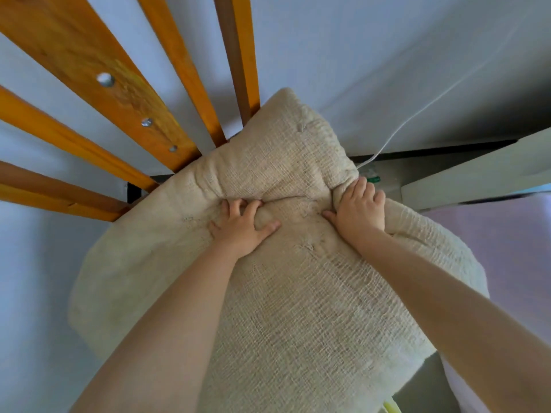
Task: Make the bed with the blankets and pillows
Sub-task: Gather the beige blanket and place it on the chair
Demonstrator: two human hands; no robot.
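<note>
A large beige pillow (286,293) in a coarse woven cover fills the middle of the head view, its far end bent up against the wooden headboard (98,70). My left hand (241,228) presses into the pillow's crease, fingers dug into the cloth. My right hand (357,207) grips a bunched fold of the cover at the pillow's right edge. Both bare forearms reach in from below.
The orange wooden headboard slats fan across the upper left against a pale wall (372,55). A thin white cable (417,114) runs down the wall behind the pillow. A pale grey ledge (477,177) juts in at the right, with light sheet (507,257) below.
</note>
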